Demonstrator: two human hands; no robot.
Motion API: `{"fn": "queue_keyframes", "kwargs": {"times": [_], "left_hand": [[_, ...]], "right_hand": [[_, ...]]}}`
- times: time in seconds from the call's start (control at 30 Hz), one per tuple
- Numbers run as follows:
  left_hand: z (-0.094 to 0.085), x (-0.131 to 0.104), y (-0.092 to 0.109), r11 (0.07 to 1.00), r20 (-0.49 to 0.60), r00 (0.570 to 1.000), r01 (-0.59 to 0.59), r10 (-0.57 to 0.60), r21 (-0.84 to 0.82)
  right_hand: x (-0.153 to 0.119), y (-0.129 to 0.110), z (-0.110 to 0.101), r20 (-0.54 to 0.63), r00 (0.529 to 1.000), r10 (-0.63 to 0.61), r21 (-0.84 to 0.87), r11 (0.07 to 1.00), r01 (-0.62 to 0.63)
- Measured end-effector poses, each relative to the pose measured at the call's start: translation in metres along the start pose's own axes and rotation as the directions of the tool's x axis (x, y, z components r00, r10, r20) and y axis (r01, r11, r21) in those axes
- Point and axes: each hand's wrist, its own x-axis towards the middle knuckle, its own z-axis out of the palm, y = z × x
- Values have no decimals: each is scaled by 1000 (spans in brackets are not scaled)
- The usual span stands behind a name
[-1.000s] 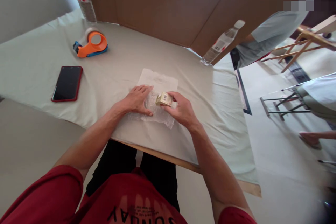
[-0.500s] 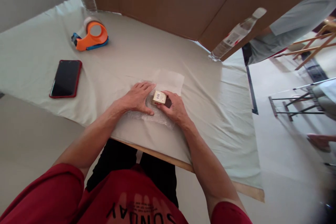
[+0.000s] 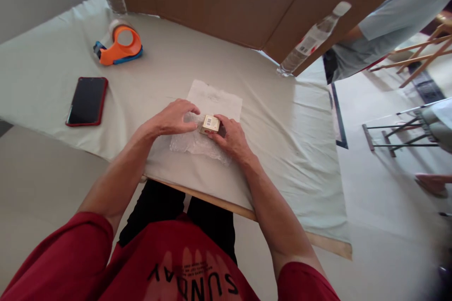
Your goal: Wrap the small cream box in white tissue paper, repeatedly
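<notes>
A small cream-coloured box (image 3: pixel 211 123) with a barcode label on its end stands on clear bubble wrap (image 3: pixel 197 145). My right hand (image 3: pixel 231 137) grips the box from the right, thumb at the near side and fingers at the far side. To the left of the box is my left hand (image 3: pixel 178 117), its thumb and fingers apart in a C shape with nothing between them. It is over the left edge of the wrap, close to the box but apart from it. Beyond the box lies a white paper sheet (image 3: pixel 219 98), partly under the wrap.
An orange and blue tape dispenser (image 3: pixel 118 49) and a phone (image 3: pixel 86 101) in a red case lie on the left of the cloth-covered table (image 3: pixel 151 80). Plastic bottles (image 3: pixel 314 40) stand by the brown cardboard panel (image 3: pixel 219 0) at the back. Another person's sleeve (image 3: pixel 399 14) shows beyond it.
My left hand has drawn back left, off the bubble wrap beside the box, uncovering more of the wrap and paper. My right hand still grips the box. The view has shifted slightly.
</notes>
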Motion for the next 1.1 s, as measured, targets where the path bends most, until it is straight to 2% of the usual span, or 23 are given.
{"fn": "queue_keyframes", "kwargs": {"times": [0.1,0.2,0.3,0.47,0.6,0.7,0.77,0.83,0.9,1.0,1.1], "left_hand": [[-11,-17,17,985,99,994,-69,53,161],[-3,-36,38,935,123,988,-127,91,330],[19,-51,53,914,97,990,-134,104,383],[47,-53,57,921,-77,988,-92,131,379],[48,-43,54,953,-203,971,-65,129,296],[42,-32,51,983,-280,957,-26,78,184],[36,-24,50,995,-271,962,10,18,102],[29,-15,49,999,-233,972,44,-40,11],[23,-7,47,995,-200,976,69,-83,-76],[17,3,45,983,-166,979,92,-118,-157],[15,13,42,981,-159,978,107,-133,-160]], "right_hand": [[0,2,3,-31,999,-20,23,1000,21],[-1,4,5,-61,998,-34,48,998,37],[-2,4,5,-55,997,-49,67,996,52],[-4,0,1,-44,999,-33,78,996,36],[-1,0,1,-32,999,-13,111,994,16],[1,5,-2,-10,1000,-23,216,976,25],[0,8,-10,14,1000,0,377,926,-5],[-3,9,-23,52,998,37,548,835,-59],[-8,7,-38,103,994,36,635,767,-93],[-12,0,-49,138,990,-17,614,786,-72],[-10,-6,-40,27,999,17,549,835,-29]]}}
